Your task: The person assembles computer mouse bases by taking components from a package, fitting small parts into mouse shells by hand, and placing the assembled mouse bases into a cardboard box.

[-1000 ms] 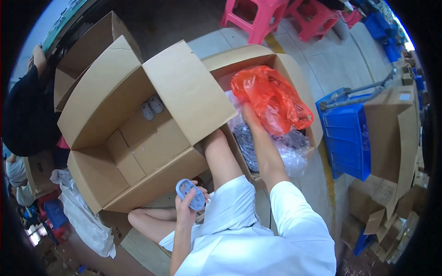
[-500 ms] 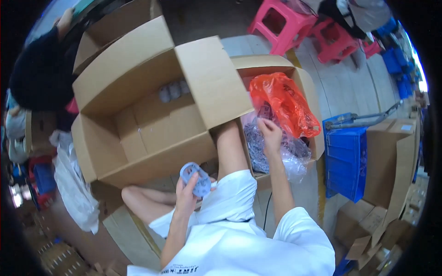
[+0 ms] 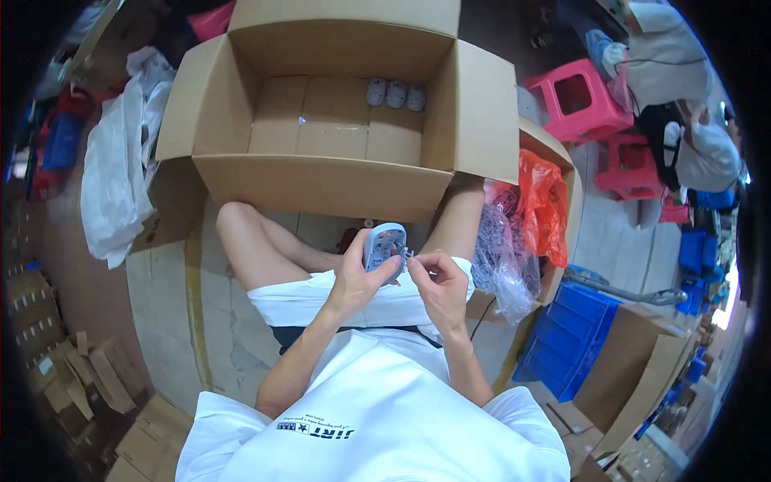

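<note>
My left hand (image 3: 353, 279) grips a pale grey oval plastic shell (image 3: 385, 236) tilted up above my lap, its hollow, detailed side showing. At the shell's right edge, the fingertips of my right hand (image 3: 442, 292) pinch a small spiky grey plastic piece (image 3: 407, 255). Whether that piece touches the shell, I cannot tell. Beyond my knees stands a big open cardboard box (image 3: 321, 183). Three similar grey oval pieces (image 3: 396, 95) sit side by side in its far right corner.
Right of my leg, a second cardboard box (image 3: 560, 273) holds a clear bag of small grey parts (image 3: 499, 249) and a red plastic bag (image 3: 544, 209). A blue crate (image 3: 567, 331), pink stools (image 3: 585, 100) and a seated person stand to the right; white sheeting (image 3: 120, 181) hangs left.
My right hand has come from the bag in the right-hand box to the shell, now with a small grey piece in its fingers. The view has turned, bringing the big box to the centre.
</note>
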`<state>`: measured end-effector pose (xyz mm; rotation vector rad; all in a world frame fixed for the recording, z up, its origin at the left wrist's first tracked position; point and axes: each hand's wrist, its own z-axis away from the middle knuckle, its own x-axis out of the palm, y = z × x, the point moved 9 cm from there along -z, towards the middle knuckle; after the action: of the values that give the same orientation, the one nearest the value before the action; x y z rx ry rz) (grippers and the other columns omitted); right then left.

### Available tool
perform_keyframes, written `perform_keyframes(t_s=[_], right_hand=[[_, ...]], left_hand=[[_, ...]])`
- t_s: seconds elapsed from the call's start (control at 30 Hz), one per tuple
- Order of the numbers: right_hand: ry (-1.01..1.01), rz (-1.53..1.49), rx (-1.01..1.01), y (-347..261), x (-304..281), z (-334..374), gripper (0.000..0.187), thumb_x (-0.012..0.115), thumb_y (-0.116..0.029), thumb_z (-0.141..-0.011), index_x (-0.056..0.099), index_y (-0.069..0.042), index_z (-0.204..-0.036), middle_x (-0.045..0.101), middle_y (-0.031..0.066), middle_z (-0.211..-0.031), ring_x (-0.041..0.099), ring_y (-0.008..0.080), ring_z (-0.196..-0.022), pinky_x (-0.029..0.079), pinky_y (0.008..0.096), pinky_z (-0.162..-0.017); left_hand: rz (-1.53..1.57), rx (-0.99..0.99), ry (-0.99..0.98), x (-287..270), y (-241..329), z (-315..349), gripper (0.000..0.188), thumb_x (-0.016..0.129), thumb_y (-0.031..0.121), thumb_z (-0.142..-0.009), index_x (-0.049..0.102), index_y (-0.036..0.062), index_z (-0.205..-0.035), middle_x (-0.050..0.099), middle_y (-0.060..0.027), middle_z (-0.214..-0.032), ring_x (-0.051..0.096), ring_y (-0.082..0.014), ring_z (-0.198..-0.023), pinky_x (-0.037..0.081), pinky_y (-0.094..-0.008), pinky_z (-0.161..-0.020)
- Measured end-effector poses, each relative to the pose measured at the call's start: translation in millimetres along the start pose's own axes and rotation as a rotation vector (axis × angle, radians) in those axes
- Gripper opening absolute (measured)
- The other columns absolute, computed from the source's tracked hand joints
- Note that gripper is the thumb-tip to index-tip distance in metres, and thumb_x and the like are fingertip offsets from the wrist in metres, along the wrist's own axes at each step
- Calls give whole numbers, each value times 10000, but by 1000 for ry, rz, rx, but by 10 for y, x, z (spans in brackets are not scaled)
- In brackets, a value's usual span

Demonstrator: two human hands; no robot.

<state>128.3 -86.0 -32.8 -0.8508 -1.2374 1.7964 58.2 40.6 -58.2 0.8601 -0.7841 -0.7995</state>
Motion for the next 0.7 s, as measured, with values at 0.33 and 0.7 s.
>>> perform_keyframes(t_s=[0.33,0.7], right_hand=[[-79,62,64,-89,233,49,54,674,-42,-843,640,-3,-825,602,24,-738,479,73,-621,385,171,-560],[-73,-183,177,-42,330,28,132,648,-93,-881,638,29,-830,600,64,-704,538,119,-576,484,212,-538]], left_hand=[[-87,19,58,-210,64,107,327,645,119,-824,543,8,-1114,654,-107,-932,619,-175,-783,545,-274,-673],[126,37,51,-260,-34,68,272,644,108,-820,616,17,-1075,678,-113,-974,643,-190,-782,544,-298,-726]])
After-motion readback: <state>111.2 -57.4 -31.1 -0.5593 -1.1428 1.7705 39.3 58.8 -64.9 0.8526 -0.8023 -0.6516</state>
